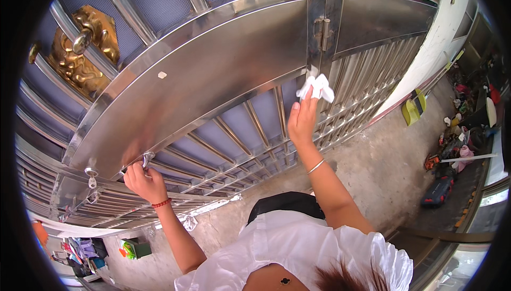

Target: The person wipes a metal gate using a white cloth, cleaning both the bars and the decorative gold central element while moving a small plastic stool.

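A stainless steel gate [223, 63] with vertical bars fills the view before me. My left hand [144, 181] is closed around the gate's metal handle [148, 157], at the lower left of its smooth panel; a red bead bracelet is on that wrist. Higher and to the right, my right hand [305, 121] holds a crumpled white cloth or tissue [316, 88] by the fingers against the gate's post, below a metal hinge [321, 33]. A lock with a hanging key or tag [92, 178] is left of my left hand.
A gold relief ornament [86, 51] sits behind the upper left bars. On the concrete floor [375, 171] stand a yellow-green dustpan [414, 108] at right and a green box [141, 249] at lower left. Piled items and a dark case [438, 192] lie along the right side.
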